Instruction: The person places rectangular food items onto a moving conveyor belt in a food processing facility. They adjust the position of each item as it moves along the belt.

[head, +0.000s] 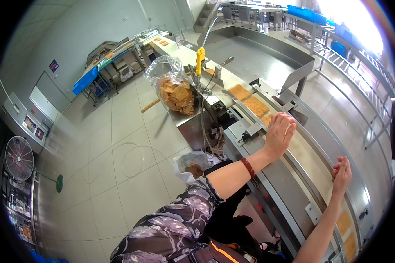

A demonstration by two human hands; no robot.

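My left hand is over the conveyor belt, its fingers curled downward at the near end of a row of flat, golden-brown biscuit-like pieces. The piece nearest it is partly hidden, and whether my fingertips touch it cannot be seen. A red band circles my left wrist. Farther along toward the lower right, my right hand hovers at the belt's far rail with fingers loosely bent and nothing visible in them. Beyond my right forearm, more flat pieces lie on the belt.
A clear plastic bag of broken brown pieces stands left of the belt, beside a yellow-handled device with hanging cables. Below is a lined waste bin. Metal guide rails border the belt. A large steel tray table stands behind.
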